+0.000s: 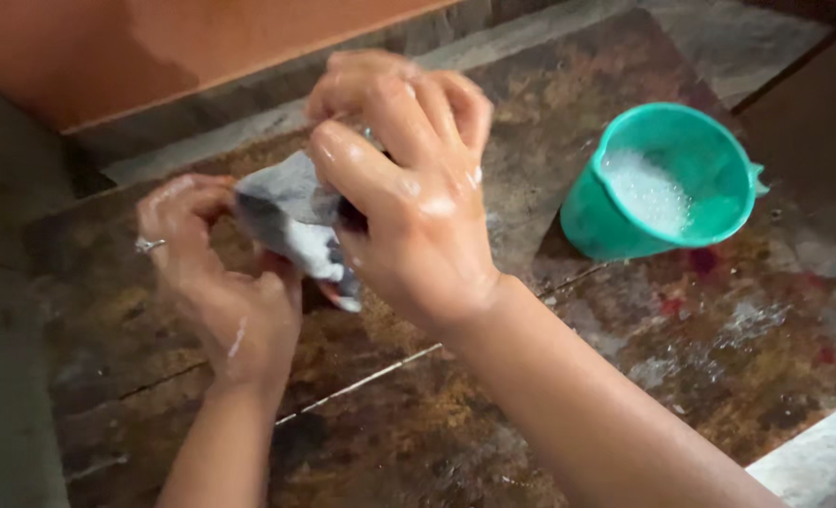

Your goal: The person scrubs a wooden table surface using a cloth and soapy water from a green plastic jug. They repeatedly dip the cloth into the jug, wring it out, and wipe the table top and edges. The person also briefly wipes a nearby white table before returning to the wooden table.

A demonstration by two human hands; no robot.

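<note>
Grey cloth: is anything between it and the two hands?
Nothing visible. The left hand and right hand both grip the soapy grey cloth directly. The green mug of suds stands apart, to the right.

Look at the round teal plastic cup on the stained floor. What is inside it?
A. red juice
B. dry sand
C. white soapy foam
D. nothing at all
C, since the round teal plastic cup shows white bubbly foam pooled against its inner wall, with no red liquid or sand in it.
</note>
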